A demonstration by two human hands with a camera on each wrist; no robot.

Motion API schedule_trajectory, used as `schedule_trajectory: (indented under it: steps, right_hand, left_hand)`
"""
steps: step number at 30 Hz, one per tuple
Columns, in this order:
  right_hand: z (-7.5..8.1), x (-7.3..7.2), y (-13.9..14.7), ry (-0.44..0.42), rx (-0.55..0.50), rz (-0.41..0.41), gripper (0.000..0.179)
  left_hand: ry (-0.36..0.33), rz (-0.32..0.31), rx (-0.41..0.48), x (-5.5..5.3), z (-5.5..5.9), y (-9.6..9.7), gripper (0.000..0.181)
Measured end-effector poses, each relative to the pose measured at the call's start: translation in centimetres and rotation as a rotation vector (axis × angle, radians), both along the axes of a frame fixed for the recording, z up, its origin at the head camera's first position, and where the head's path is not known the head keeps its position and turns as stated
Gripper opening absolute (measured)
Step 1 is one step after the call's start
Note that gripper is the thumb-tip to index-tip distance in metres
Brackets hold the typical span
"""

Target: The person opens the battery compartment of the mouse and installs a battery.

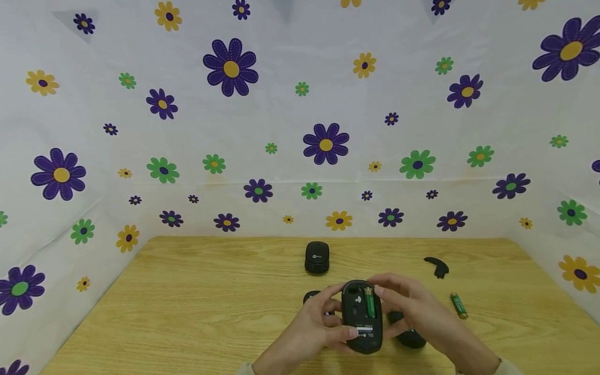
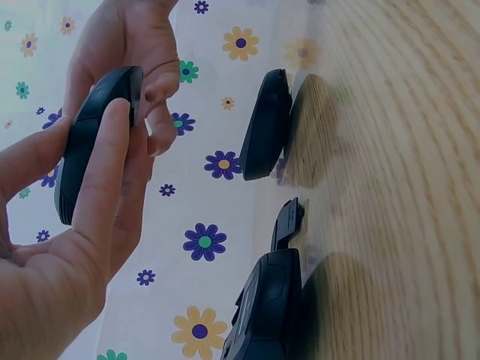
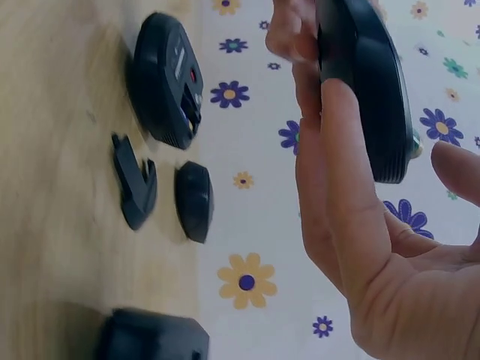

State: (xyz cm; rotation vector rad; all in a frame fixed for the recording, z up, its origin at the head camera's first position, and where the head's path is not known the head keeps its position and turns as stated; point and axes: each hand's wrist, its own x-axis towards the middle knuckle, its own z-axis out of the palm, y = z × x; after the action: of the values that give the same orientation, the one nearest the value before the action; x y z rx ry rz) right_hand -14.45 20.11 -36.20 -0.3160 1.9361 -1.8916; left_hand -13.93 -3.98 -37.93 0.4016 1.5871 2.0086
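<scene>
In the head view, a black computer mouse [image 1: 358,338] is held up with its underside showing. Its battery compartment is uncovered, and a green battery [image 1: 370,303] lies inside. My left hand [image 1: 315,325] grips the mouse from the left, thumb across the label end and fingers behind. At the right side, my right hand [image 1: 412,304] has a fingertip beside the battery's top end. The right wrist view shows long, nearly straight fingers [image 3: 345,157] of that hand against the mouse's shell; its thumb [image 3: 454,169] stands a little apart from the battery's metal tip.
One mouse [image 1: 317,256] sits at the back of the wooden table [image 1: 211,291]. Another [image 1: 411,338] lies partly behind my right hand, and a third [image 1: 311,295] is mostly hidden by my left hand. To the right are a curved black cover [image 1: 439,266] and a loose green battery [image 1: 458,305].
</scene>
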Motion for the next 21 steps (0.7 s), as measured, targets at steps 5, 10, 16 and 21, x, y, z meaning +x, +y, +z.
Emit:
schedule_trajectory:
  steps: [5,10,16,21]
  right_hand:
    - [-0.4,-0.4,0.1,-0.122,-0.095,0.077,0.051]
    - [-0.6,-0.6,0.2,-0.153,-0.137,0.084,0.05]
    - [-0.6,-1.0,0.0,-0.148,-0.132,0.055,0.05]
    - [-0.5,-1.4,-0.2,-0.145,-0.126,0.042,0.048]
  left_hand:
    - [-0.002,0.013,-0.018,-0.3,0.2,0.0,0.079]
    - [0.001,0.017,-0.026,-0.7,0.3,0.1,0.078]
    - [-0.032,0.018,-0.033,-1.2,0.5,0.2,0.077]
    - [-0.037,0.026,-0.046,-1.5,0.7,0.3,0.078]
